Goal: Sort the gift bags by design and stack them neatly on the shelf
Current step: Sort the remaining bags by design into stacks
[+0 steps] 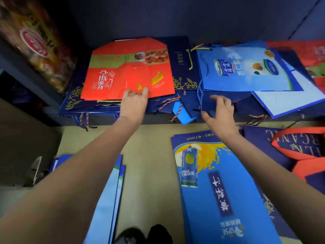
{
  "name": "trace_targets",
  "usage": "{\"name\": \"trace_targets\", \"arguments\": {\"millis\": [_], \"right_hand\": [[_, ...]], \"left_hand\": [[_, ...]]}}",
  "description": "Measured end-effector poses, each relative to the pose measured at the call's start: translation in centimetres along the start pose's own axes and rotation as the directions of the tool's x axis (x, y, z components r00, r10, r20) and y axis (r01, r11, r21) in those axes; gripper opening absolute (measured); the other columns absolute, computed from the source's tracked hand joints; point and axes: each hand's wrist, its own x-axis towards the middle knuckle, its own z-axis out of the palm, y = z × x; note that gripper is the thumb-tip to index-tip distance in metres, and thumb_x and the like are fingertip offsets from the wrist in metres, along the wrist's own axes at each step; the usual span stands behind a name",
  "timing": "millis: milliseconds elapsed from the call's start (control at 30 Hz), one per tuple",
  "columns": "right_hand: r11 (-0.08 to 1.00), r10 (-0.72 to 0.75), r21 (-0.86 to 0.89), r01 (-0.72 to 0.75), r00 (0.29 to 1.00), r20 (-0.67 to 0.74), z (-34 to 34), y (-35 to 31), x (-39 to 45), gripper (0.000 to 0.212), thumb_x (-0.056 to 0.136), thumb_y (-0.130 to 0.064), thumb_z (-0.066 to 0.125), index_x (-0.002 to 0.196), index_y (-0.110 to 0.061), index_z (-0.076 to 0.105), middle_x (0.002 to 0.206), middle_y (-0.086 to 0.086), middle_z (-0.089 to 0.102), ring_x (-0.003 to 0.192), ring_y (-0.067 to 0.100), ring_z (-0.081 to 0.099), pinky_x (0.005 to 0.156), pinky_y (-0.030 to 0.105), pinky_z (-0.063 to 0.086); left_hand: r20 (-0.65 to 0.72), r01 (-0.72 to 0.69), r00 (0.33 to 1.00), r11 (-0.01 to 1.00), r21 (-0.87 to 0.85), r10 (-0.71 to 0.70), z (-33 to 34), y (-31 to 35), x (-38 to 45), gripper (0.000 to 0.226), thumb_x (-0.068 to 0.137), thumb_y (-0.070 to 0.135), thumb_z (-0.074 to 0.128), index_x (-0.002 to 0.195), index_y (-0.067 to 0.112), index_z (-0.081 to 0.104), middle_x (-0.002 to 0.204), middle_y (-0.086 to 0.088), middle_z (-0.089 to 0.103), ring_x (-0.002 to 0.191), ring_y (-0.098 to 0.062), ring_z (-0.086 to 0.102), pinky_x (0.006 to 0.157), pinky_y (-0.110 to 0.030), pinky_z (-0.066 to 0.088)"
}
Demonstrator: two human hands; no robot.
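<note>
A flat red gift bag lies on top of a stack of navy gift bags on the low shelf. My left hand rests at the red bag's near edge, fingertips touching it. A light blue gift bag lies on more navy bags at the right of the shelf. Over the navy bags beside it hovers my right hand, fingers spread and holding nothing. On the floor in front lies a blue bag with an orange splash.
More blue bags lie on the floor at the left. Navy and orange-handled bags pile up at the right, with red bags behind. A printed carton leans at the far left. Rope handles hang over the shelf's front edge.
</note>
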Motion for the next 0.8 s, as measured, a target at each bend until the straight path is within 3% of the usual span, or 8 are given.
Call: {"name": "trace_targets", "arguments": {"millis": [67,233,400,500,567,633,733,800], "right_hand": [[1.0,0.016,0.01,-0.016,1.0,-0.006,-0.4,0.5,-0.3,0.052,0.088,-0.014,0.061,0.135,-0.009,0.04,0.141,0.015,0.031,0.128,0.032,0.029,0.104,0.034,0.025],[0.997,0.067,0.031,-0.067,0.998,-0.001,-0.9,2.0,-0.9,0.048,0.088,-0.013,0.06,0.133,-0.008,0.042,0.14,0.015,0.031,0.126,0.033,0.03,0.102,0.032,0.026],[0.989,0.132,0.066,-0.134,0.991,0.022,-0.5,2.4,-1.2,0.046,0.089,-0.013,0.06,0.132,-0.01,0.043,0.141,0.015,0.031,0.128,0.033,0.032,0.101,0.036,0.03],[0.971,0.106,0.207,-0.116,0.993,0.059,-0.6,2.1,-1.2,0.047,0.088,-0.017,0.062,0.131,-0.011,0.044,0.136,0.013,0.036,0.124,0.029,0.041,0.104,0.037,0.035],[0.865,0.157,0.459,-0.201,0.979,0.133,-1.1,2.0,-1.4,0.047,0.09,-0.024,0.061,0.132,-0.015,0.043,0.131,0.008,0.043,0.12,0.024,0.048,0.102,0.039,0.041],[0.674,0.219,0.66,-0.33,0.944,0.248,-1.9,1.9,-1.8,0.048,0.092,-0.027,0.058,0.135,-0.018,0.038,0.122,0.007,0.052,0.11,0.021,0.057,0.094,0.04,0.049],[0.404,0.271,0.806,-0.432,0.898,0.346,-3.9,2.9,-2.2,0.036,0.097,-0.021,0.05,0.131,-0.015,0.042,0.086,0.005,0.061,0.068,0.011,0.061,0.062,0.027,0.056],[0.353,0.284,0.823,-0.445,0.889,0.358,-5.7,4.3,-2.5,0.027,0.099,-0.024,0.044,0.124,-0.013,0.046,0.071,0.0,0.064,0.055,0.01,0.057,0.049,0.019,0.048]], "left_hand": [[-0.015,-0.021,1.0,1.0,0.0,0.021,-0.4,-1.0,0.3,0.055,0.085,0.003,0.05,0.136,0.006,0.029,0.106,-0.014,0.064,0.11,-0.031,0.052,0.101,-0.034,0.025],[0.097,0.047,0.995,0.99,-0.132,-0.035,-0.7,-0.9,1.4,0.064,0.092,0.013,0.05,0.145,0.003,0.016,0.145,-0.019,0.033,0.136,-0.033,0.029,0.111,-0.04,0.02],[0.078,-0.028,0.997,0.999,0.032,0.026,-1.1,0.7,0.1,0.055,0.088,-0.003,0.043,0.138,-0.003,0.02,0.115,-0.017,0.06,0.109,-0.033,0.055,0.093,-0.033,0.036],[-0.075,-0.003,0.997,0.987,-0.16,-0.01,-2.1,0.6,-0.8,0.045,0.086,-0.003,0.045,0.13,0.006,0.042,0.091,-0.019,0.066,0.09,-0.037,0.06,0.067,-0.039,0.041],[-0.318,-0.218,0.941,0.925,-0.31,0.115,-2.3,2.1,-2.9,0.038,0.078,-0.002,0.055,0.115,0.007,0.057,0.068,-0.017,0.062,0.066,-0.035,0.062,0.052,-0.036,0.045],[-0.488,-0.476,0.827,0.808,-0.346,0.278,-1.6,5.4,-6.3,0.034,0.075,0.009,0.054,0.108,0.01,0.054,0.059,-0.01,0.059,0.055,-0.028,0.06,0.05,-0.032,0.047],[-0.515,-0.629,0.757,0.662,-0.407,0.403,-1.3,9.5,-10.3,0.032,0.079,0.017,0.055,0.111,0.011,0.052,0.069,-0.007,0.068,0.063,-0.022,0.065,0.074,-0.029,0.046],[-0.493,-0.686,0.718,0.62,-0.381,0.492,-1.2,10.6,-11.1,0.032,0.084,0.02,0.05,0.11,0.007,0.063,0.087,-0.008,0.072,0.071,-0.02,0.069,0.083,-0.026,0.041]]}}
